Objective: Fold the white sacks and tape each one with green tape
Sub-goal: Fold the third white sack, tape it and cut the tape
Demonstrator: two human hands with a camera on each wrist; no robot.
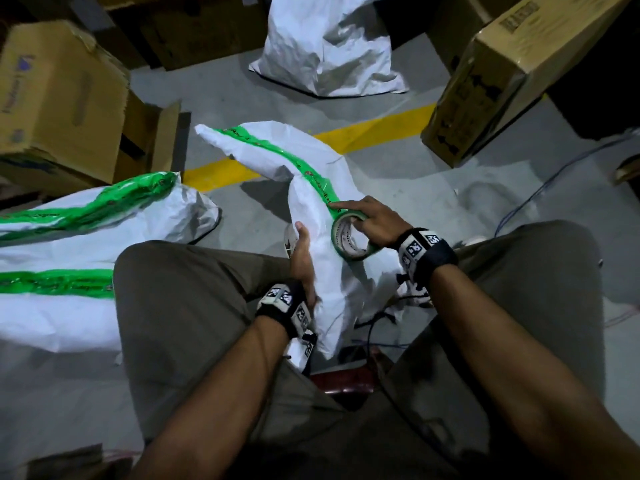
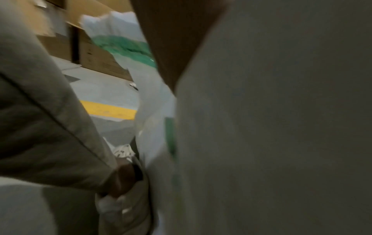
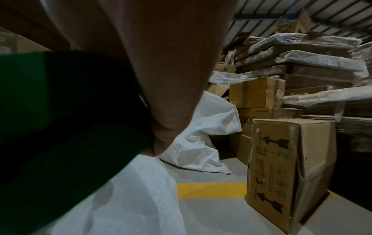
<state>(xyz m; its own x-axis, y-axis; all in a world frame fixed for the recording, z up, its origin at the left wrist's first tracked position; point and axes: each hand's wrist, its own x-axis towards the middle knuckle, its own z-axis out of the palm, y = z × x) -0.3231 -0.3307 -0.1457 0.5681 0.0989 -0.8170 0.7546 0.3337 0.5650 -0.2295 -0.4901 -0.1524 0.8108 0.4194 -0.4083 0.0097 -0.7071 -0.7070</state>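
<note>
A folded white sack (image 1: 311, 216) stands between my knees, with a green tape strip (image 1: 277, 150) running down its length. My right hand (image 1: 370, 220) grips the green tape roll (image 1: 348, 239) against the sack, index finger stretched along the strip. In the right wrist view the roll (image 3: 60, 127) fills the left, dark green, under my fingers (image 3: 171, 79). My left hand (image 1: 301, 258) holds the sack's left edge, thumb on top; the fingers are hidden behind it. The left wrist view shows the sack (image 2: 261, 127) close up and blurred.
Taped white sacks (image 1: 69, 244) lie at my left. An untaped sack (image 1: 329, 46) stands at the back. Cardboard boxes sit at left (image 1: 62, 98) and right (image 1: 502, 71). A yellow line (image 1: 374, 129) crosses the grey floor. Cables (image 1: 519, 209) trail at right.
</note>
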